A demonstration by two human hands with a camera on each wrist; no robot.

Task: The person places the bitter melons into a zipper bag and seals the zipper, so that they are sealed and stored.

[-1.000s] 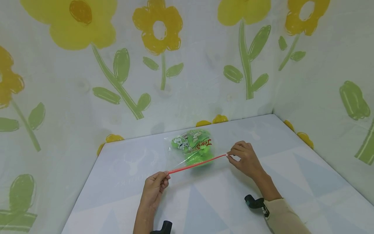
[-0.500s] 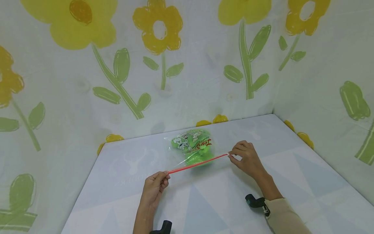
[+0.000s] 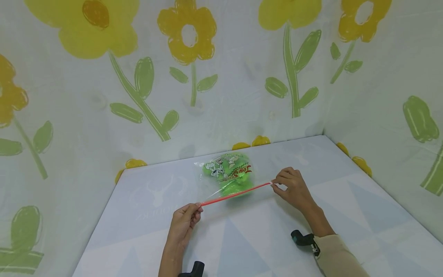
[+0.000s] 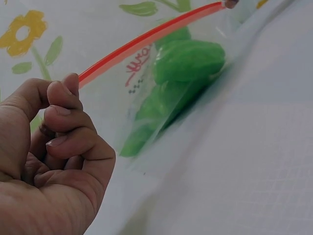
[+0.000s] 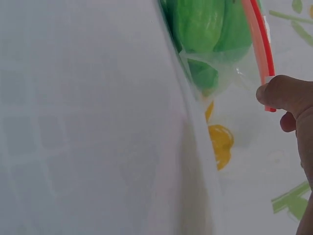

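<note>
A clear zip bag (image 3: 207, 187) with a red zip strip (image 3: 235, 194) lies toward the back of the table, its zip edge raised toward me. Printed cartoon figures and red lettering show on it, and bright green lumpy contents (image 4: 188, 61) fill its far part; their kind is unclear. My left hand (image 3: 182, 223) pinches the strip's left end between thumb and forefinger, the other fingers curled in. At the opposite end my right hand (image 3: 293, 190) pinches the strip by a small white slider (image 5: 268, 80). Between both hands the strip is stretched fairly straight.
The pale table (image 3: 166, 254) has a faint triangle pattern. Flower-printed cloth (image 3: 235, 100) hangs behind it and along the sides. Each wrist wears a black camera mount, such as the right mount (image 3: 301, 238).
My right hand has shifted very slightly to the right, still pinching the strip's end. The left hand and the bag are nearly unchanged.
</note>
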